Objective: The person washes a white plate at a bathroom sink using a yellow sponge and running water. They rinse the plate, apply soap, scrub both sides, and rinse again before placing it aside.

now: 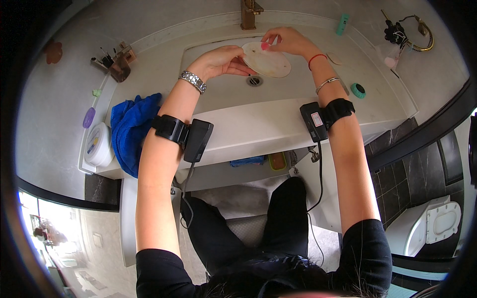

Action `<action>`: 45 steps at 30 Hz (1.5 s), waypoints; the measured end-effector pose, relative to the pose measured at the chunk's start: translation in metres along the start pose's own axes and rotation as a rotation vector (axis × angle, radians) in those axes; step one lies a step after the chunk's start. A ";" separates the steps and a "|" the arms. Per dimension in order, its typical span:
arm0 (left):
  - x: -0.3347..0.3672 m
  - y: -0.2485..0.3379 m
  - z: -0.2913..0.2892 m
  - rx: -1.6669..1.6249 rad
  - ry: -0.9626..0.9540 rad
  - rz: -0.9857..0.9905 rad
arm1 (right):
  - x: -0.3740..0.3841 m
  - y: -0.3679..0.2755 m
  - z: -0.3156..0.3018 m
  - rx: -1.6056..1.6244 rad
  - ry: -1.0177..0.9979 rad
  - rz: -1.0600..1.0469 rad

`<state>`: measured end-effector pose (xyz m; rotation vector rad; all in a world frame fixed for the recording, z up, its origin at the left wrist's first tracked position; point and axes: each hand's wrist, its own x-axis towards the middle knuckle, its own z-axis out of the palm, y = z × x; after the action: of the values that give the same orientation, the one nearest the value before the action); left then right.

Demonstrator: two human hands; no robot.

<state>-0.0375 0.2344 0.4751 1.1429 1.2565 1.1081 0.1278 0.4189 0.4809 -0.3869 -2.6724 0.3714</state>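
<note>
Over the white sink (208,92), I hold up a flat, round, off-white disc (271,62) with brownish stains; its exact kind is unclear. My left hand (223,60) grips its left edge, with the lower fingers stretched out below it. My right hand (287,41) is closed in a pinch on a small pink piece (265,46), which lies against the disc's upper part. What this pink piece is cannot be made out. Just under the disc shows the round metal drain (254,81). A bronze tap (249,15) stands behind the sink.
On the left lie a blue towel (130,129), a white round tub (99,145) and a brush holder (119,68). A green round brush (357,90) and a teal box (342,24) sit on the right counter. Cables hang from both forearm-strapped devices. A toilet (422,226) stands at right.
</note>
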 end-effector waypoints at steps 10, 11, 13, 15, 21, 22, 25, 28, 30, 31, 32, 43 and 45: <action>0.001 -0.002 -0.001 0.007 -0.009 0.008 | 0.002 0.005 0.001 -0.015 0.091 -0.022; 0.001 -0.002 -0.001 0.001 -0.011 0.003 | 0.001 0.005 -0.001 -0.019 0.096 -0.023; 0.001 -0.001 -0.001 0.000 -0.006 -0.006 | -0.003 0.007 -0.008 -0.014 0.100 -0.017; 0.000 -0.001 -0.001 0.014 0.004 -0.006 | -0.010 0.013 -0.021 -0.151 0.191 0.092; 0.000 -0.001 0.001 -0.041 0.063 -0.033 | -0.060 0.058 -0.063 -0.438 0.506 0.725; 0.001 -0.001 0.000 -0.053 0.080 -0.036 | -0.063 0.065 -0.067 -0.502 0.453 0.905; 0.002 -0.003 -0.001 -0.107 0.128 -0.019 | -0.072 0.076 -0.072 -0.413 0.361 1.064; 0.006 -0.002 -0.005 -0.227 0.182 -0.039 | -0.071 0.075 -0.071 -0.471 0.435 1.054; 0.020 0.004 -0.004 -0.294 0.254 -0.013 | -0.068 0.071 -0.073 -0.528 0.528 1.003; 0.028 0.006 -0.002 -0.334 0.291 0.002 | -0.063 0.068 -0.073 -0.557 0.591 0.951; 0.037 0.011 -0.002 -0.330 0.267 0.023 | -0.055 0.065 -0.075 -0.516 0.633 0.887; 0.065 -0.011 0.000 -0.303 0.320 -0.112 | 0.075 -0.034 -0.061 -0.776 0.594 -0.048; 0.063 -0.013 -0.002 -0.379 0.304 -0.069 | 0.099 -0.044 -0.059 -0.882 0.579 -0.074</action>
<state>-0.0390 0.2952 0.4552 0.6597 1.2346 1.4327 0.0575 0.4219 0.5822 -0.5334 -2.1152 -0.8499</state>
